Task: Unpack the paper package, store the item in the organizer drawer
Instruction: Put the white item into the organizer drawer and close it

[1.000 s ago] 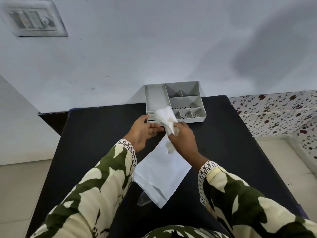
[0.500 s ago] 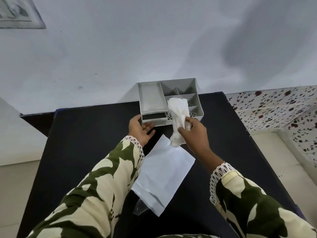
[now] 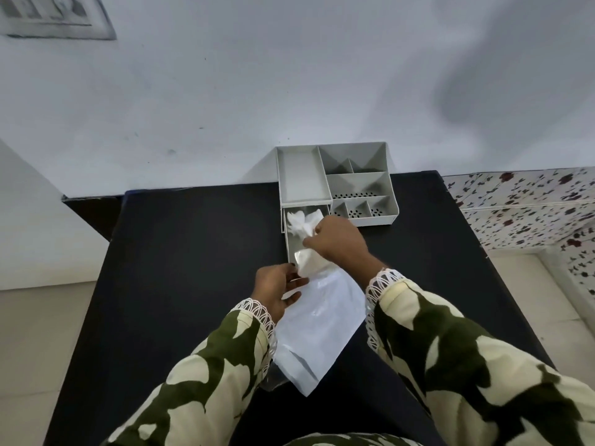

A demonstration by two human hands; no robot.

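Observation:
A grey organizer [image 3: 303,178] stands at the back of the black table [image 3: 193,252]. Its drawer [image 3: 294,245] is pulled out toward me from the lower left. My right hand [image 3: 341,241] is shut on a white crumpled soft item [image 3: 301,223] and holds it over the open drawer, its upper end inside. My left hand [image 3: 275,286] grips the drawer's front end. The empty white paper package [image 3: 318,329] lies flat on the table between my forearms.
A scrap of clear plastic [image 3: 273,379] sticks out from under the package's near corner. The organizer backs onto a pale wall. A floral-tiled ledge [image 3: 521,207] runs along the table's right side, with floor beyond both table edges.
The drawer has slid out toward me with my left hand on its front. My right hand has lowered the white item from above the organizer into the open drawer.

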